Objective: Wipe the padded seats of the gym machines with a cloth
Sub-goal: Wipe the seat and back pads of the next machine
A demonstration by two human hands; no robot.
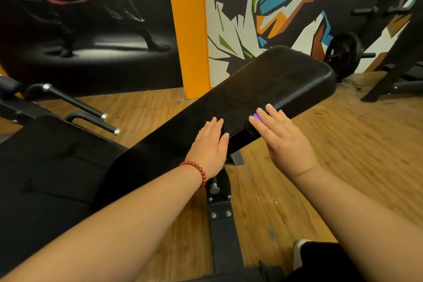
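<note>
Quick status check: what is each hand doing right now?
Left hand: open, flat on the bench pad, holding nothing.
Right hand: open, straight fingers pressing a purple item on the pad; cannot tell if it is the cloth.

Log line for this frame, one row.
left hand flat on bench pad | right hand presses purple cloth on pad edge

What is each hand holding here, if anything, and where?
Nothing is gripped. The right hand presses a purple cloth onto the bench pad under straight fingers; only a bit shows. The left hand rests bare on the pad's edge.
</note>
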